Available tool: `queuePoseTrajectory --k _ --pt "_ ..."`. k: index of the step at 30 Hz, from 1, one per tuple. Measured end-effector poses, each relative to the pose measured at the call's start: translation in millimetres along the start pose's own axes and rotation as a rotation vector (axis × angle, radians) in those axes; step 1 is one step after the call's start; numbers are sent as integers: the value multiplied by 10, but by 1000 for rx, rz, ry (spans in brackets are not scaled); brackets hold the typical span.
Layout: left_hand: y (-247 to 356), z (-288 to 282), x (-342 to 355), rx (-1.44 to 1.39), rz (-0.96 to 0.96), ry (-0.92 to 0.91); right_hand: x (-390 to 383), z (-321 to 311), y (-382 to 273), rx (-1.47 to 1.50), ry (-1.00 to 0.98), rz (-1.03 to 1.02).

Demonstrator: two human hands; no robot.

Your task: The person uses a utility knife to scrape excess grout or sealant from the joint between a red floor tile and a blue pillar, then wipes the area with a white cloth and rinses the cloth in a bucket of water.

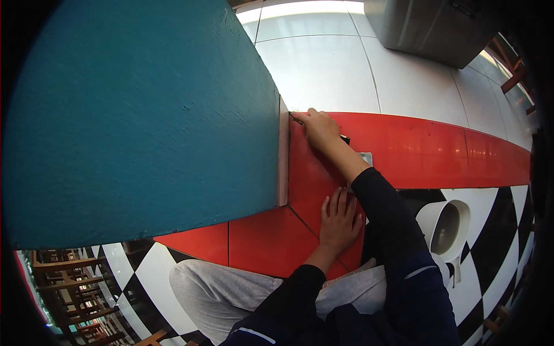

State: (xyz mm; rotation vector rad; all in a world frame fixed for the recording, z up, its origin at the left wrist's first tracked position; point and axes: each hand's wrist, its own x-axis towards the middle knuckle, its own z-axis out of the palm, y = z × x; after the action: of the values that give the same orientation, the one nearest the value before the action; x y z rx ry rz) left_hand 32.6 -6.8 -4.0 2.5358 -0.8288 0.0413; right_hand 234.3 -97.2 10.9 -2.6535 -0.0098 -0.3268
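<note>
Red tiles, head view: strip gives room rightward; teal pillar blocks left side. Right hand pinches thin dark tool at pillar's far corner, beside red-white tile edge; tip too small to make out. Left hand flat, fingers spread, on red tiles. Black thing and pale thing partly hidden by right forearm. White dipper on checkered floor. Grey bin cut off above.
</note>
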Motion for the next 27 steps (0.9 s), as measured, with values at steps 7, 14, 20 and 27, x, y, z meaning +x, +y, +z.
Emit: queuePoseTrajectory --k 7,14,20,27 --pt "15 7 -10 5 -13 -49 -28 121 38 -39 -21 -52" --pt "-33 -11 -18 29 -18 -72 -46 113 -66 -23 -72 -61" --pt "-9 -9 -32 11 -41 -59 -17 199 -70 -30 -18 -69" --pt "-28 -3 -24 16 -25 -61 0 173 -106 -28 -3 -38"
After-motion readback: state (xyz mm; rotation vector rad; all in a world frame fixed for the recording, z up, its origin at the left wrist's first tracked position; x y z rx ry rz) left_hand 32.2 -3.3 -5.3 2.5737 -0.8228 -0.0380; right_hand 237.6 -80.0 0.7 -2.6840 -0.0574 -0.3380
